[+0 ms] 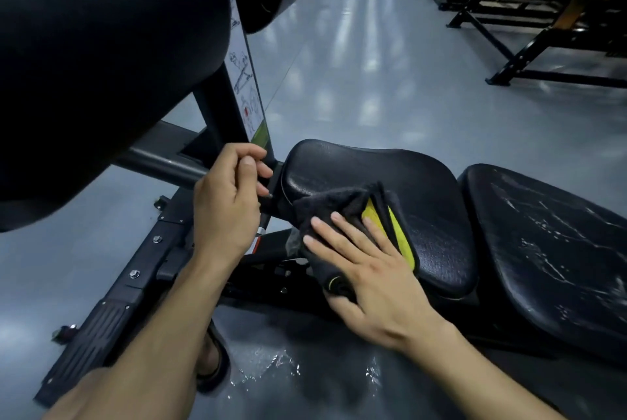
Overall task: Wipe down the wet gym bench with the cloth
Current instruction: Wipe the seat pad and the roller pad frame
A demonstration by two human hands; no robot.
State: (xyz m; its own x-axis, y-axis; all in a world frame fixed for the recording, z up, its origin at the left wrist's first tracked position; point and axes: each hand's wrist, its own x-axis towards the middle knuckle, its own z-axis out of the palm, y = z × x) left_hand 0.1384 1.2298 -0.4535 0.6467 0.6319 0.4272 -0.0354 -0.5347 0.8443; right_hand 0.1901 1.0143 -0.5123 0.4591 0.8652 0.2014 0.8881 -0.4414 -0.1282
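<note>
Head view: right hand presses flat, fingers straight, on the black-and-yellow cloth atop the black padded tabletop; left hand hovers loosely curled, holding nothing; glossy grey gym floor beyond.

Dark cloth lies on black bench seat.

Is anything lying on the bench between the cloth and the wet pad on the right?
Nothing visible. The right hand presses the cloth on the seat pad; only bare vinyl and a gap separate it from the wet pad.
</note>
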